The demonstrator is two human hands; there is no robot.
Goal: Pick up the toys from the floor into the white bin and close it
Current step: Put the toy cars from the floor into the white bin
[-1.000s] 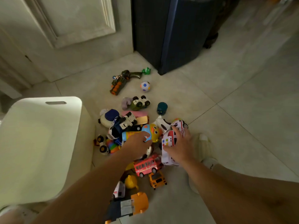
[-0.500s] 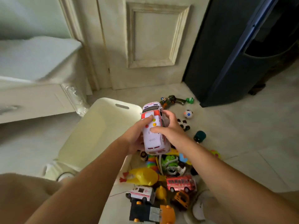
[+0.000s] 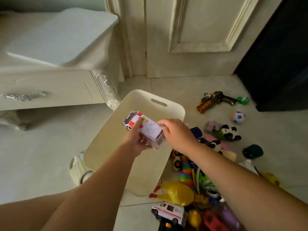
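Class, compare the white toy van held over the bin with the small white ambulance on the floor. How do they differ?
The held van is gripped by the left hand above the white bin, tilted; the floor ambulance stands level on its wheels. The held van has coloured buttons on its roof; the floor ambulance has a pink side stripe. Both are white toy vehicles.

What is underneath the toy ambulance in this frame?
The left hand grips the toy ambulance from below, above the white bin, whose flat cream top shows. The hand covers part of its underside; the bin's inside is hidden.
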